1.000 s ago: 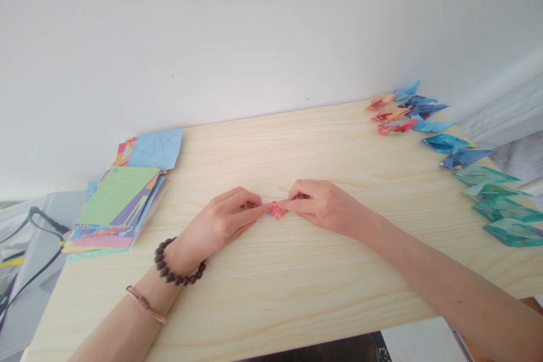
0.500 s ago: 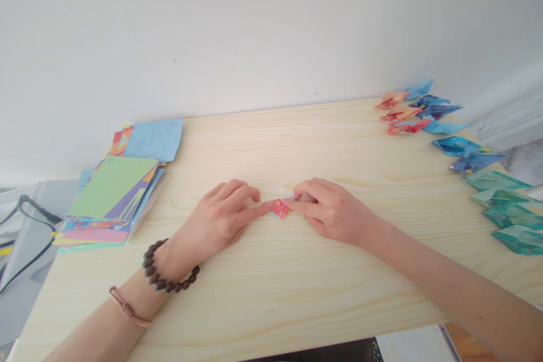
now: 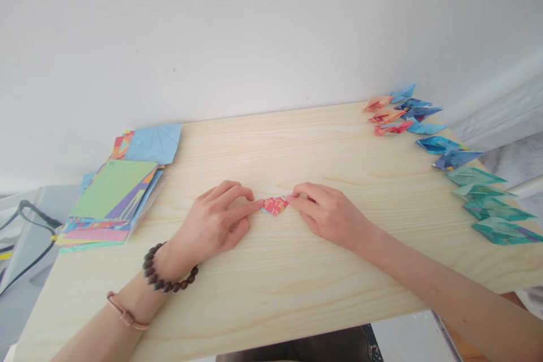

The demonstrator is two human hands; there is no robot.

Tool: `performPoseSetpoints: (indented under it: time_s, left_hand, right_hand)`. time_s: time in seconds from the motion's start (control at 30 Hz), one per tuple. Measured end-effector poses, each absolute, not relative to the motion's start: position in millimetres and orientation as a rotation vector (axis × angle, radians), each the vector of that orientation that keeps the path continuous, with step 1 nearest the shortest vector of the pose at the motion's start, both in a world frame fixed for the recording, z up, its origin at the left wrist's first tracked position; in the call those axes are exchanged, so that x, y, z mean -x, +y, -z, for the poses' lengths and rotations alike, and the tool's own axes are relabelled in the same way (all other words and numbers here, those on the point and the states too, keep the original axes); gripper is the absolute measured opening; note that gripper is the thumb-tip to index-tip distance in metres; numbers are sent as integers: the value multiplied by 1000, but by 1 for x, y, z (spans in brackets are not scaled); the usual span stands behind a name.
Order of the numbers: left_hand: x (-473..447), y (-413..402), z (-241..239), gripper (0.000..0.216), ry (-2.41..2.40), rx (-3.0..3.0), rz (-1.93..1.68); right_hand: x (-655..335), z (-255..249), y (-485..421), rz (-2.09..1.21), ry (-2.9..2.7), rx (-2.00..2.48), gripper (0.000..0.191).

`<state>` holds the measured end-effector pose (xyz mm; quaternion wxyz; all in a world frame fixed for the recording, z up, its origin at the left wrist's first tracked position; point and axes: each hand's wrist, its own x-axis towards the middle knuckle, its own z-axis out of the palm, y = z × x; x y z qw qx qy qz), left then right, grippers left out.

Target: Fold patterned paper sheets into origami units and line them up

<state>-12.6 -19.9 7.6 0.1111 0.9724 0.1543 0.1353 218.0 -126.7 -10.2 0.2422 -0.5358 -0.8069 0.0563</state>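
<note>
A small piece of folded origami paper [image 3: 275, 206], pink-red with yellow and blue marks, lies at the middle of the wooden table. Its lower edge comes to a blunt point. My left hand [image 3: 220, 216] has its index fingertip on the left corner, with the other fingers curled; its thumb is partly hidden. At the right corner, my right hand [image 3: 328, 212] holds the paper between fingertips, and the fingers behind are bent in. More of the paper's pattern shows between the two hands.
Several folded paper boats, among them a red one [image 3: 392, 128], a blue one [image 3: 436, 145] and a green one [image 3: 504, 231], line the right side. At the left lies a stack of coloured paper sheets [image 3: 114, 189]. Cables [image 3: 36, 212] run beside the table [image 3: 263, 288]; a wall [image 3: 254, 28] stands behind.
Both hands have drawn slightly apart toward the paper's corners, uncovering more of it. The paper looks wider now. The view has shifted a little, so the boats appear farther left.
</note>
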Motion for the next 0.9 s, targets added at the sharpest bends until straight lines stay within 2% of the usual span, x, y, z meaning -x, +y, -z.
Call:
performPoseSetpoints:
  time_s: [0.1, 0.17, 0.4, 0.53, 0.83, 0.9]
  left_hand:
    - [0, -27, -8, 13, 629, -2775, -454]
    - [-8, -33, -7, 18, 759, -2738, -493]
    - [-15, -38, -3, 27, 921, -2478, -448]
    - [-15, -38, -2, 29, 921, -2441, -466]
    - [-15, -39, -5, 19, 913, -2249, -450]
    - [-13, -39, -6, 15, 877, -2140, -467]
  right_hand:
    - [-212, 7, -122, -253, -2099, 1494, 16]
    - [-208, 5, -118, -320, -1988, 1555, 12]
    - [-206, -4, -109, -526, -1915, 1701, 20]
    - [-208, -9, -109, -672, -1895, 1698, 17]
    - [-205, -1, -112, -679, -1738, 1613, 19]
    - [-203, -1, -108, -744, -1751, 1525, 14]
